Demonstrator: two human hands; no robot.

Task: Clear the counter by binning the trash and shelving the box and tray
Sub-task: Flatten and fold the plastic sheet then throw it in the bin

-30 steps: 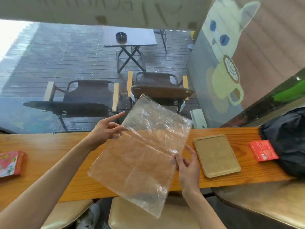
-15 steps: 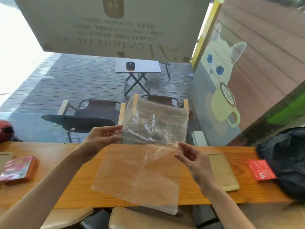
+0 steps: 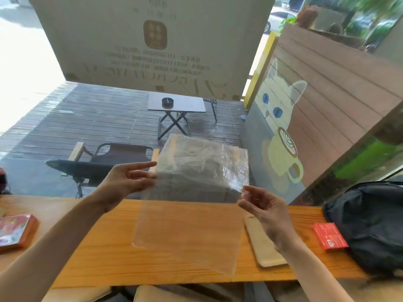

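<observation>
Both hands held clear plastic sheet [image 3: 192,205] above bench [image 3: 104,258]: left hand [image 3: 124,182] and right hand [image 3: 266,212] pinched its edges. Sheet veiled bench middle; right forearm crossed tray [image 3: 263,251]. Red box [image 3: 330,236] beside dark bag [image 3: 370,225]; another red box [image 3: 15,232] far left.

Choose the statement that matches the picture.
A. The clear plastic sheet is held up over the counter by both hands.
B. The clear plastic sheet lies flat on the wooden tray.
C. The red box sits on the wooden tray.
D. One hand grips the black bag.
A: the left hand and right hand each hold an edge of the clear plastic sheet above the wooden counter.
</observation>
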